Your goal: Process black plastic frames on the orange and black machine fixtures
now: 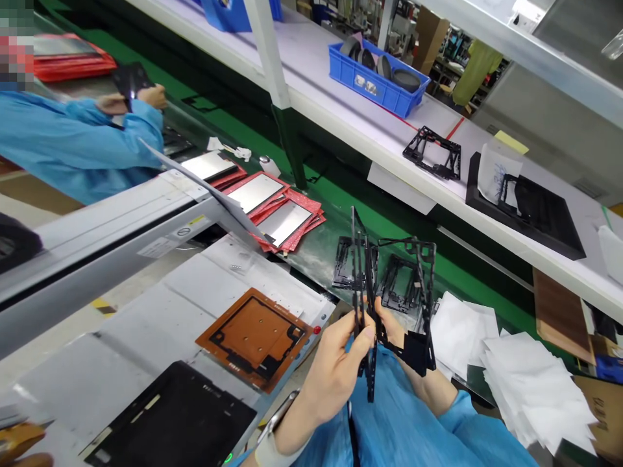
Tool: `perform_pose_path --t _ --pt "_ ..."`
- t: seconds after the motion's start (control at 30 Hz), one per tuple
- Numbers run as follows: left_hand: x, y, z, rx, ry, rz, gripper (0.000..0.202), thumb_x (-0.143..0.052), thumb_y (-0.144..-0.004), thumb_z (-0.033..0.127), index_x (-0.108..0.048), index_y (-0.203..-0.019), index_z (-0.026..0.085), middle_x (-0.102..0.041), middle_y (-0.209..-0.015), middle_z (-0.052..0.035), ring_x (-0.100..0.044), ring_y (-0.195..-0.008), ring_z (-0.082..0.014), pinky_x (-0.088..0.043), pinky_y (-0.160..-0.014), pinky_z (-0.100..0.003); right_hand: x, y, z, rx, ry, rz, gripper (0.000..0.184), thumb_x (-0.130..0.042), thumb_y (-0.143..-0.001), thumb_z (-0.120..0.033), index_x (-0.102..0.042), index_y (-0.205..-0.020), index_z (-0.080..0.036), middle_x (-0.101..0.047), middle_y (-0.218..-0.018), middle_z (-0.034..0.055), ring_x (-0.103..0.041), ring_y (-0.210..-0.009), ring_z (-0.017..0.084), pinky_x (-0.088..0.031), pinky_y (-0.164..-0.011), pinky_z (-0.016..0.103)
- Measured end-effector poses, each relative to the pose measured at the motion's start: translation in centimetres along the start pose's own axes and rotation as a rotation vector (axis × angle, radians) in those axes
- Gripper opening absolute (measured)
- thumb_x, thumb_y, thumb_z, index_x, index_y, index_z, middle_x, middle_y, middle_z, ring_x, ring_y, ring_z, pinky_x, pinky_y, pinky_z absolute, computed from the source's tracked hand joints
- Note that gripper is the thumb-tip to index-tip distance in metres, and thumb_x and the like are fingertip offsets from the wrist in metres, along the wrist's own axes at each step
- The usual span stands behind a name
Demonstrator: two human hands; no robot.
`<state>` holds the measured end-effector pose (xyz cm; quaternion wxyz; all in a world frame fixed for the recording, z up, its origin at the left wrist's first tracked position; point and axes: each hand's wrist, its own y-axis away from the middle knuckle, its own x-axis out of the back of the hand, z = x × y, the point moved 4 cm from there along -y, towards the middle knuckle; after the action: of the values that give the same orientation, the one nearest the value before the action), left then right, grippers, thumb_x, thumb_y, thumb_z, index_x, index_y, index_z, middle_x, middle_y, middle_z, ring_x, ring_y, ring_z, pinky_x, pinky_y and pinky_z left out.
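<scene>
My left hand is closed around several thin black plastic frames, held upright and seen nearly edge-on. My right hand, partly hidden behind them, is closed on another black plastic frame, which is turned more face-on with its large opening visible. More black frames lie stacked on the green bench just beyond my hands. Left of my hands, an orange-brown fixture plate with a black outline rests on a grey machine surface. A flat black panel lies nearer to me.
White sheets are piled at right. Red bubble-wrap pouches with silver-faced panels lie on the bench. The shelf holds a blue bin, a black frame and a black tray. A co-worker in blue sleeves holds a dark part.
</scene>
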<state>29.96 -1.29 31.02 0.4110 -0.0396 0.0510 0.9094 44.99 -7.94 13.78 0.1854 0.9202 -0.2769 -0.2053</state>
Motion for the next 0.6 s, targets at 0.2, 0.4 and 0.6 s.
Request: perform_pose_path --t 0.2,0.4,0.6 --pt "0.6 0.0 0.8 -0.020 -0.043 0.018 0.043 -0.054 -0.107 0.051 -0.056 -0.075 0.022 -0.052 -0.071 0.0016 -0.050 -0.068 -0.0142 -0.043 -0.067 -0.027 0.9 -2.4 4.7 -0.321 -0.273 -0.376 0.070 -0.053 -0.102 -0.080 -0.069 -0.137 -0.021 -0.064 -0.065 -0.0045 -0.060 -0.048 0.013 -0.050 -0.048 0.022" --pt "0.4 0.1 0.0 -0.043 -0.098 -0.012 0.036 -0.053 -0.107 0.047 -0.064 -0.083 0.022 -0.067 -0.089 -0.0044 -0.063 -0.087 -0.0189 -0.050 -0.081 -0.029 1.3 -3.0 4.5 -0.208 -0.319 -0.458 0.076 -0.067 -0.093 -0.082 -0.068 -0.140 -0.022 -0.073 -0.082 0.0007 -0.067 -0.062 0.016 -0.055 -0.056 0.026" --pt "-0.1 -0.3 -2.8 0.084 -0.181 -0.023 0.032 -0.063 -0.102 0.052 -0.071 -0.094 0.022 -0.075 -0.094 -0.0039 -0.070 -0.093 -0.0200 -0.054 -0.086 -0.028 1.1 -2.9 3.1 -0.201 -0.295 -0.444 0.075 -0.072 -0.093 -0.077 -0.069 -0.140 -0.019 -0.075 -0.088 0.0051 -0.067 -0.070 0.018 -0.057 -0.062 0.028"
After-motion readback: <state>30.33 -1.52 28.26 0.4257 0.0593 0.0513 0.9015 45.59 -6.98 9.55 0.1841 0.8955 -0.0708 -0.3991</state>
